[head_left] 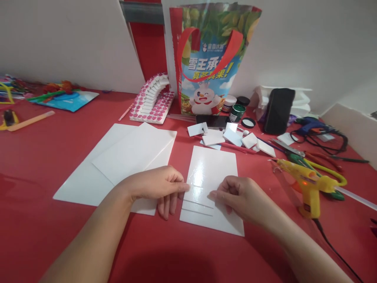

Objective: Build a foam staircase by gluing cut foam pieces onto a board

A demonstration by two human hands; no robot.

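Lying flat between both hands, small white board (pixel 215 167) is placed centrally, apparently for close two-handed work. Thumb and forefinger of left hand (pixel 171 190) are brought near together at its left edge; those of right hand (pixel 234 192) are similarly bent over its surface. Full closure, or grip on anything thin, cannot be told. Glue gun (pixel 309 186) is set rightward, seemingly for reach; overlapping white sheets (pixel 129 153) are laid leftward.

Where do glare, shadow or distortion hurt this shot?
Head view: bright glare on the lined white board, between the left hand and right hand; head view: soft dark shadow on the red table, bottom centre; head view: printed bag widens toward the top, possibly lens stretch.
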